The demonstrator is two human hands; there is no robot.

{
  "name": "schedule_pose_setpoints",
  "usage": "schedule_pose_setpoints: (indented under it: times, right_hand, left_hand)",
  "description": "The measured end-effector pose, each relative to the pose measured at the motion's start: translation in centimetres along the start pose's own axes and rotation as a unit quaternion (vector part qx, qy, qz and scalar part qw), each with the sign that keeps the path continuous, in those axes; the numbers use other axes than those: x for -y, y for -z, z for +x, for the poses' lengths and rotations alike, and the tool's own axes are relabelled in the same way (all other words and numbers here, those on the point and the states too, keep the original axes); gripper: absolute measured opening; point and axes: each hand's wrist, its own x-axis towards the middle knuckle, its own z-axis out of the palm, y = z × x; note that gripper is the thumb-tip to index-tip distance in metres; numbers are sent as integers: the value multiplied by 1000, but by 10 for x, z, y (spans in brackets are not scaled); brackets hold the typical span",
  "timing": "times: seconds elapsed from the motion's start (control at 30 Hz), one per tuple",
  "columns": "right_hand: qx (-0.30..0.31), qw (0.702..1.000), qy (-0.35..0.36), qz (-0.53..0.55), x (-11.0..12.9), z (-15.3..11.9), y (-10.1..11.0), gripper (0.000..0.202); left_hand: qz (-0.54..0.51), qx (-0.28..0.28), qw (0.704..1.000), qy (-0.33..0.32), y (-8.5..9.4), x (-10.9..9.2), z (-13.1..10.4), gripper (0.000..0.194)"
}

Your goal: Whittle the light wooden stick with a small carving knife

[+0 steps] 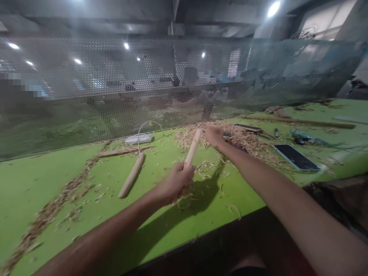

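Note:
My left hand (179, 178) is closed around the lower end of a pale whittled wooden stick (193, 148), which slants up and away over the green table (97, 218). Just right of the stick's far tip is my right hand (215, 136), curled closed and slightly blurred; whatever its fingers hold is hidden. Behind and beside it spreads a heap of curly wood shavings (250, 142). To the left of my left hand lies a rounded wooden handle (131, 175), with a thin bent wire rising near its far end.
A phone (296, 157) lies at the right, near a green tangled bundle (300, 136). A long wooden rod (301, 121) lies farther back. A perforated metal screen (115, 92) borders the table's far side. A band of shavings (54, 207) runs along the left.

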Motion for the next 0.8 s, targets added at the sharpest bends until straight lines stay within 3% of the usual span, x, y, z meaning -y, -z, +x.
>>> schedule_pose_setpoints:
  times: [0.13,0.33,0.47,0.63,0.8]
  right_hand:
    - [-6,1000,-21,-2,-9,2,-4,30]
    - [75,982,159,62,26,-28,0,30]
    - [69,978,196,8,54,-53,9,29]
    - [54,974,216,-38,78,-72,8,29]
    - [71,972,212,-72,86,-70,2,30]
  left_hand:
    - [-18,-17,1000,13,9,-2,9,41]
    - [-91,-3,996,-8,15,-2,14,46]
    - [-123,2,992,-29,14,-1,18,46]
    - [-85,-116,989,-34,14,1,27,41]
    - [-34,-193,981,-6,16,4,31,33]
